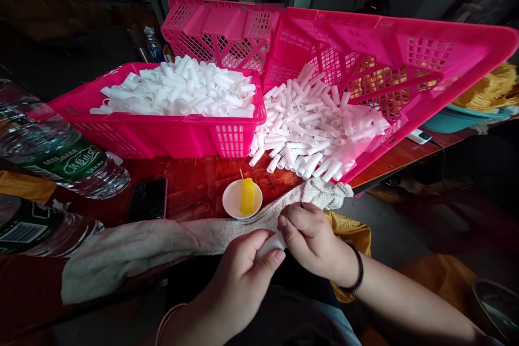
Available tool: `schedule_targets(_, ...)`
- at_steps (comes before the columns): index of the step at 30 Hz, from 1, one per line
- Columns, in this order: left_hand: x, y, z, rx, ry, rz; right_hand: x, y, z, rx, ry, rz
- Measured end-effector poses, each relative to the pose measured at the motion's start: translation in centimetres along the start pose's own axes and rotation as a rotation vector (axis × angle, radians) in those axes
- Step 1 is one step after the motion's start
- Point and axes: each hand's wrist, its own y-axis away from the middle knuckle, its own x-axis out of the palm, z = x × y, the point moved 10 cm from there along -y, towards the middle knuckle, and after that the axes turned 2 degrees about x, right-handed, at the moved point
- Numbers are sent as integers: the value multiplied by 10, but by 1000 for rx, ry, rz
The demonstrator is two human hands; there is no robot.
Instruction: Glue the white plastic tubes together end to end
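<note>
My left hand point(243, 273) and my right hand point(312, 238) meet just below the table edge, both closed on one small white tube point(271, 244) held between them. My right hand wears a black band at the wrist. Just beyond the hands a small white dish point(233, 200) holds a yellow piece point(247, 195). A grey towel point(162, 243) lies along the near edge of the red table point(194, 184). A pink basket point(162, 130) at the left is heaped with white tubes point(182, 89). A tipped pink basket point(365, 65) spills more white tubes point(304, 130) onto the table.
Two plastic water bottles point(65, 157) lie at the left, with a black phone point(148, 200) beside them. A third pink basket point(219, 27) stands behind. Yellow cloth point(352, 232) hangs under my right wrist. A white power strip point(419, 136) and teal bowl point(450, 119) sit at right.
</note>
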Motion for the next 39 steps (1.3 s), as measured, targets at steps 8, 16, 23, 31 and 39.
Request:
schedule_targets(8, 52, 19, 20, 40, -285, 316, -33, 67, -3, 37, 156, -6)
schedule_targets(16, -93, -29, 18, 338, -884, -271, -100, 228, -195, 1011, 583, 303)
schedule_targets(23, -103, -62, 72, 95, -636, -13, -47, 76, -116, 545, 370, 177)
schedule_targets(31, -102, -58, 61, 221, -535, -81, 89, -89, -27, 0, 670, 652)
schedule_targets(39, -107, -51, 62, 189, -635, -196, 135, -99, -34, 52, 439, 563)
